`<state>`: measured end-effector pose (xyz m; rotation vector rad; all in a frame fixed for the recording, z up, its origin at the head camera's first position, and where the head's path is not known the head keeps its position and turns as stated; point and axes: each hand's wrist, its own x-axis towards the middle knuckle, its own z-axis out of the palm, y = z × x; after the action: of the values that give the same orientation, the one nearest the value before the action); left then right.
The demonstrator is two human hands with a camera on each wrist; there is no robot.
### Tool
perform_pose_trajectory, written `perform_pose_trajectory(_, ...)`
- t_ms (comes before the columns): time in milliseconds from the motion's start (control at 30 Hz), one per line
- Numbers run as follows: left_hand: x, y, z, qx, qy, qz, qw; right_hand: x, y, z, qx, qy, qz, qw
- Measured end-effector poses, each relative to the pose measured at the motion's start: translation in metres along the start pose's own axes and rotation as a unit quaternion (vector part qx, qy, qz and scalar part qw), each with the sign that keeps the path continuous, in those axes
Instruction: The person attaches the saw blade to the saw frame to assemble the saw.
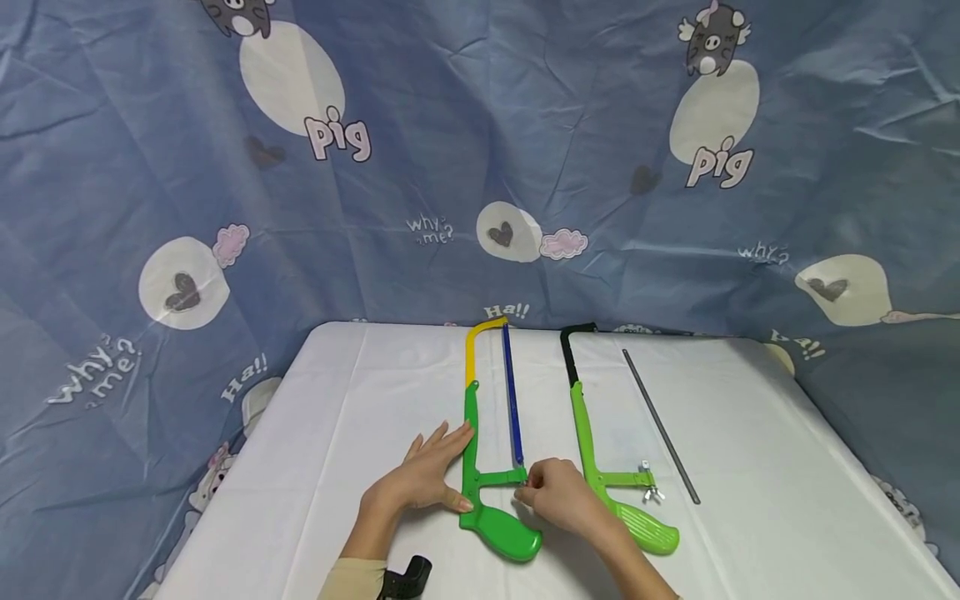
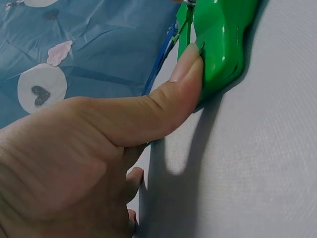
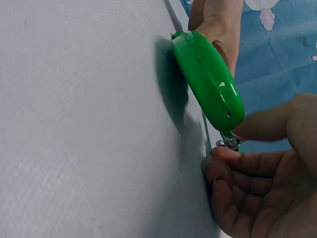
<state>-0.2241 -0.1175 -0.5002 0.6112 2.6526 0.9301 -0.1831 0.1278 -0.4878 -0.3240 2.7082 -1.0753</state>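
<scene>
A hacksaw with a green handle [image 1: 510,535], a yellow front frame [image 1: 470,354] and a blue blade [image 1: 512,396] lies on the table in the head view. Against the left side of its frame rests my left hand [image 1: 422,477], fingers spread and fairly straight; the thumb [image 2: 183,74] presses the green part near the handle. My right hand [image 1: 564,498] is at the outer end of the short green crossbar [image 1: 501,477], below the blade's near end. Its thumb and curled index finger pinch a small metal wing nut [image 3: 231,143], partly hidden by the fingers.
To the right lies a second hacksaw [image 1: 583,421], light green and black, with a loose wing nut fitting [image 1: 652,493] on its crossbar. Further right is a separate grey blade [image 1: 660,425]. A white cloth covers the table [image 1: 765,517]; a blue patterned curtain [image 1: 420,275] hangs behind.
</scene>
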Motion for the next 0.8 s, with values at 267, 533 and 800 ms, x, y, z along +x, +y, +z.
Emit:
perform_pose_trajectory(267, -0.0017, -0.0003, -0.0007, -0.002, 0.000, -0.002, 1.0000, 0.0011, 0.0031, -0.0009, 0.049, -0.005, 0.014, 0.999)
perform_pose_trajectory(533, -0.0010, -0.0009, -0.0002, -0.012, 0.003, -0.001, 0.9999, 0.0022, 0.0046, -0.0007, 0.043, -0.002, 0.004, 0.999)
perform_pose_trajectory(800, -0.0002, -0.0006, 0.0006, -0.013, 0.009, 0.000, 0.9999, 0.0005, 0.0037, -0.0010, 0.012, -0.011, -0.012, 1.000)
